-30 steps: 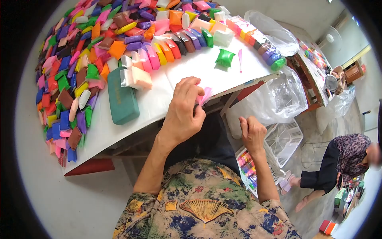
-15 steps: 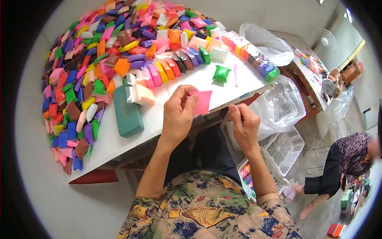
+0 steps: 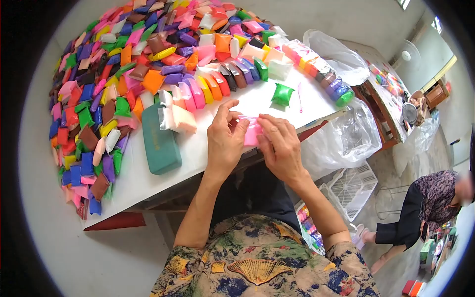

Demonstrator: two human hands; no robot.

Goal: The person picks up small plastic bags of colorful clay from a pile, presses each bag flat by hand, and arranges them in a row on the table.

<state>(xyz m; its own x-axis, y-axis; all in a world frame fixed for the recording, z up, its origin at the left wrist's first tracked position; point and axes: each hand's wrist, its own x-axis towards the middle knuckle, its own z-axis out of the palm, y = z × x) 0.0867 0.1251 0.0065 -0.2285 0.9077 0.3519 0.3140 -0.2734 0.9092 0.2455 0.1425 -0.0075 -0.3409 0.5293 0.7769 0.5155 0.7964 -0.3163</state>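
A small pink packet (image 3: 253, 133) with a shiny wrapper is held above the table's front edge. My left hand (image 3: 225, 141) pinches its left side between thumb and fingers. My right hand (image 3: 282, 146) has its fingers closed on the right side and top edge, hiding part of it. Just beyond lie a green packet (image 3: 282, 94) and a thin pink plastic stick (image 3: 300, 98). A curved row of colored packets (image 3: 213, 86) stands on the white tabletop (image 3: 230, 103), with a pale peach packet (image 3: 184, 119) beside a long green box (image 3: 161, 143).
A large heap of colored packets (image 3: 106, 89) covers the table's left and back. A clear sleeve of stacked packets (image 3: 319, 69) lies at the right edge. Beyond are clear plastic bags (image 3: 354, 131), a white crate (image 3: 352, 188) and a bent-over person (image 3: 433, 203).
My right hand has moved left and up from beside the packet and now grips it together with my left hand. The view has shifted slightly.
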